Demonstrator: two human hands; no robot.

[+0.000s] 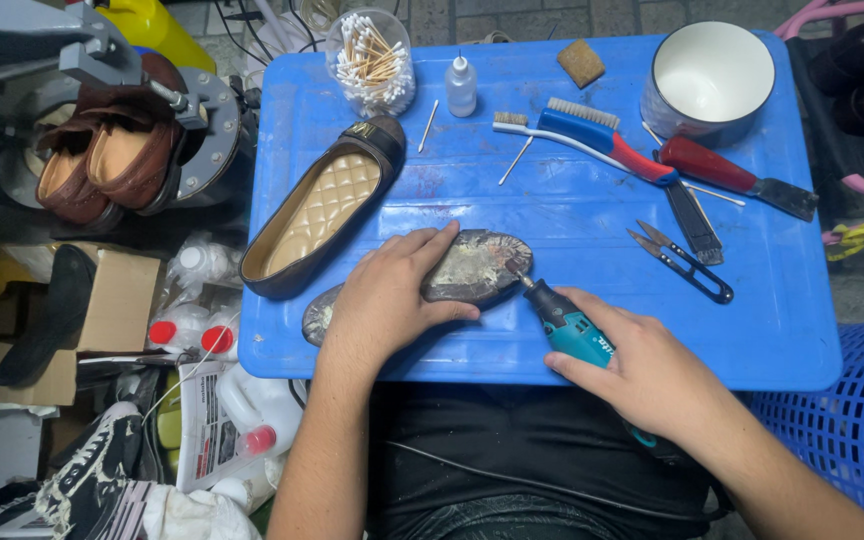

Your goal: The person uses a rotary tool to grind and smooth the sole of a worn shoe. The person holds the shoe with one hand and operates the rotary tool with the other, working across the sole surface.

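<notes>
A detached dark shoe sole with a pale, glue-crusted upper face (467, 266) lies flat near the front edge of the blue plastic tabletop (592, 330), just right of centre-left. The left hand (387, 300) presses down on its left half, fingers spread flat over it and holding it steady. The right hand (652, 375) has its fingers wrapped around a teal and black handheld rotary tool (567, 322), whose small tip touches the sole's right end. Judging from the surface, much pale residue remains across the middle, so the cleaning appears only partly done; the part under the left hand cannot be seen.

Just left and farther back lies a dark flat shoe with a quilted tan insole (324, 205). Along the far edge stand a clear jar of cotton swabs (372, 62), a small clear dropper bottle (461, 85) and a white enamel mug (709, 80). To the right lie a blue and red brush (602, 140), a red-handled scraper (737, 178) and black thread snips (682, 260).
</notes>
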